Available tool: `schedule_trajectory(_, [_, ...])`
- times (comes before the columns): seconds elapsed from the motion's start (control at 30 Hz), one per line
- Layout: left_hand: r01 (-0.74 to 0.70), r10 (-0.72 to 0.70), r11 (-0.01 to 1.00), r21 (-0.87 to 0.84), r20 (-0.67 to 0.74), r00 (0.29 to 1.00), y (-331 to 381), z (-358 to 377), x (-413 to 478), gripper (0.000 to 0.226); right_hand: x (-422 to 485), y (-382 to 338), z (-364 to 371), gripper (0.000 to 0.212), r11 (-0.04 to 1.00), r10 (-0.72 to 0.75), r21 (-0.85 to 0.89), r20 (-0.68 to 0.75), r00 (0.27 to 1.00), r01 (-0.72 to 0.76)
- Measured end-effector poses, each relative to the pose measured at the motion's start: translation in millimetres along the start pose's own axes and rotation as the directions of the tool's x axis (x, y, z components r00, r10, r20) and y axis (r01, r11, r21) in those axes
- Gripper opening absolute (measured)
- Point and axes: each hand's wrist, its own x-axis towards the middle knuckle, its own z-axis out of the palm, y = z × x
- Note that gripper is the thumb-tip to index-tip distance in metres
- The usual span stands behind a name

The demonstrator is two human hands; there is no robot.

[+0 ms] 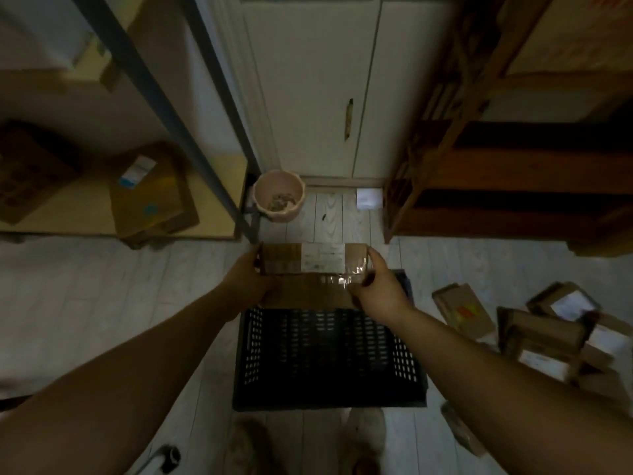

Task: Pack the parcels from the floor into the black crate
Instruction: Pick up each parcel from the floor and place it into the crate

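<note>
**Me:** As I look down, my left hand point(245, 281) and right hand point(376, 289) each grip one end of a brown parcel point(308, 269), fingers curled round it.

**Other:** Where is it?

**Me:** Over the far end of the black crate point(251, 344); whether it touches the rim, I cannot tell.

**Other:** And the others?

**Me:** More parcels point(544, 334) lie heaped on the floor to my right.

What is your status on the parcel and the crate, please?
Left hand, right hand grip parcel ends. Parcel above black crate far edge. Nothing blocking.
</note>
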Motion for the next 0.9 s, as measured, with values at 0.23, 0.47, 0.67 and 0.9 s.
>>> schedule_trajectory(0.23, [0.075, -0.096, 0.99, 0.12, 0.175, 0.98, -115.3, 37.1, 100.9, 0.081, 72.6, 115.6, 66.4, 0.069, 0.992, 0.128, -0.01, -0.007, 0.992, -0.128])
schedule_trajectory(0.47, [0.029, -0.085, 0.965, 0.259, 0.205, 0.975, -221.2, 99.6, 168.5, 0.099, 133.4, 223.9, 117.2, 0.071, 0.98, 0.184, -0.084, 0.024, 0.983, -0.182])
schedule_trajectory(0.67, [0.116, -0.161, 0.905, 0.41, 0.078, 0.984, -288.7, 147.6, 217.2, 0.097, 190.0, 297.6, 155.6, 0.071, 0.96, 0.221, -0.185, 0.031, 0.975, -0.212])
schedule_trajectory(0.9, [-0.012, 0.034, 0.873, 0.487, -0.037, 0.999, -348.1, 179.5, 260.9, 0.062, 242.3, 358.1, 198.0, 0.075, 0.956, 0.238, -0.19, 0.054, 0.97, -0.224])
